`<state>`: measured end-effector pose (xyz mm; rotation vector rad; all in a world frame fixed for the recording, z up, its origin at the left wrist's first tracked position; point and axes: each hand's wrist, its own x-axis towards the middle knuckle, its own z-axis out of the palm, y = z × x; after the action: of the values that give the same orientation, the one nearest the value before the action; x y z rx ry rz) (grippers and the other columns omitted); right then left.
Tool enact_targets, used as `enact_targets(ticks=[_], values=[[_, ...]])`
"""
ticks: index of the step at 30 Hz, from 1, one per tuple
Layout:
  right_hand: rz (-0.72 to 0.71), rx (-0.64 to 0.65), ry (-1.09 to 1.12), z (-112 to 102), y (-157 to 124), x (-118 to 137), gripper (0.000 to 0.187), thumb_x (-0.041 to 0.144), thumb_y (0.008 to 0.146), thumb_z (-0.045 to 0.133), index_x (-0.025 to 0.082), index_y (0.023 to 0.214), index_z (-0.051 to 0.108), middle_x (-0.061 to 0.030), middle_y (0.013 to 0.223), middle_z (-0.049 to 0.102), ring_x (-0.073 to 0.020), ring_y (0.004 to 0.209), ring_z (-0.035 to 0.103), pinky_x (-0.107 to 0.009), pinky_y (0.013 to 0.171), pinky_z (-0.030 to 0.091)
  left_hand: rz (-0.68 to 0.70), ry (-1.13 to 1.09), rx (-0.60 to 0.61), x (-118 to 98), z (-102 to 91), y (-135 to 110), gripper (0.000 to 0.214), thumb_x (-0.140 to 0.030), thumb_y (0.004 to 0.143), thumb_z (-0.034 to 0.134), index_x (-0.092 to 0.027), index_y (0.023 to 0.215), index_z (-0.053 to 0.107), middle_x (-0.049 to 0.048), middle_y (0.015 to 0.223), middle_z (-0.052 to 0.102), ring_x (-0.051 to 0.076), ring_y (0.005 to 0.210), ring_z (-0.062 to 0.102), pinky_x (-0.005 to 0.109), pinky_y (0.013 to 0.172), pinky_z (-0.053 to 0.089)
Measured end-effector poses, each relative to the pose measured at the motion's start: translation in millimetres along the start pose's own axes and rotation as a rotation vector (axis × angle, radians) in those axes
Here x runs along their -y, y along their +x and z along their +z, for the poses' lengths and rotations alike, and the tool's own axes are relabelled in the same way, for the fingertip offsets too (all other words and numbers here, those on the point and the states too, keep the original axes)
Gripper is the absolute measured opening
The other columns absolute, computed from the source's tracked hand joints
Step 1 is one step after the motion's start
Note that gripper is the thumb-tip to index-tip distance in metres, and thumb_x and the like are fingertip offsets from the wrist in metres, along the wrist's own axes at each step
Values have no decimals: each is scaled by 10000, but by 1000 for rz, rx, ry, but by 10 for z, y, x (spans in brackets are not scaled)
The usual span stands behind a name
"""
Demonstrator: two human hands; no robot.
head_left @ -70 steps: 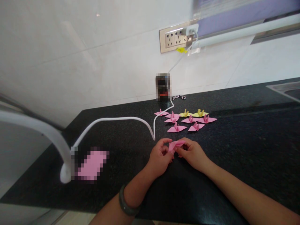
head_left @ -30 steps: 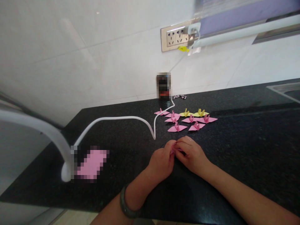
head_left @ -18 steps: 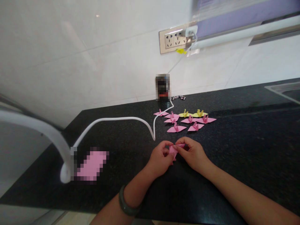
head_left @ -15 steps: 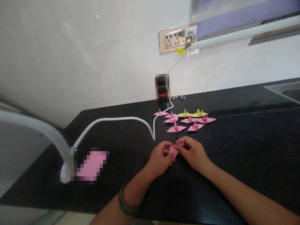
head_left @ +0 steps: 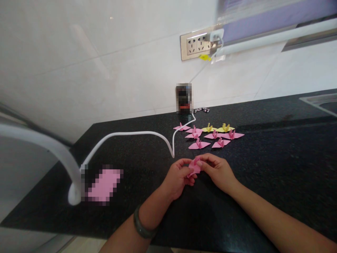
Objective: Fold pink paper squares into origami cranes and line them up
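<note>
A partly folded piece of pink origami paper (head_left: 194,168) is held just above the dark countertop, between both hands. My left hand (head_left: 177,179) pinches its left side, thumb on top and fingers underneath. From the right, my right hand (head_left: 218,171) grips the paper's upper right edge between thumb and fingers. Fingers cover much of the folds. Right behind my hands, several pink paper cranes (head_left: 199,144) and two yellow paper cranes (head_left: 224,128) stand in loose rows with wings spread.
A blurred-out pink stack (head_left: 105,184) lies at left beside a white bent stand (head_left: 75,191). A white cable (head_left: 137,133) crosses the black countertop (head_left: 147,158) toward a pixelated dark device (head_left: 184,98) against the wall. Above is a socket panel (head_left: 193,45); a sink edge (head_left: 316,102) shows at right.
The pink paper has been turned between my fingers, and a raised flap now shows at its top. My left hand has rotated slightly, its lower fingers now visible beneath the paper.
</note>
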<state>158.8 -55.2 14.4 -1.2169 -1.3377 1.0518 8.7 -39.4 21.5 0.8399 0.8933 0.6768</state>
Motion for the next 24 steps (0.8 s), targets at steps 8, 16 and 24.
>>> enact_targets(ticks=[8,16,24], values=[[0,33,-125,2,-25,-7,220,306,769,471,178,865,622,-17,717,508,-72,469,448,-208,415,386,-17,30,-39,6,16,5,307,-351,701,520,-152,929,472,35,602,588,90,435,533,157,388,393],[80,42,39,26,-35,-54,270,359,754,485,173,893,623,-11,709,505,-65,463,456,-212,423,399,10,59,-32,28,27,14,429,-490,719,437,-92,816,565,62,600,583,99,460,536,194,432,416],[187,74,262,47,-47,3,287,376,699,555,161,867,645,-15,718,506,-73,525,460,-210,461,400,29,78,-35,0,17,-3,397,-463,669,528,-85,774,592,61,607,585,109,506,531,223,480,420]])
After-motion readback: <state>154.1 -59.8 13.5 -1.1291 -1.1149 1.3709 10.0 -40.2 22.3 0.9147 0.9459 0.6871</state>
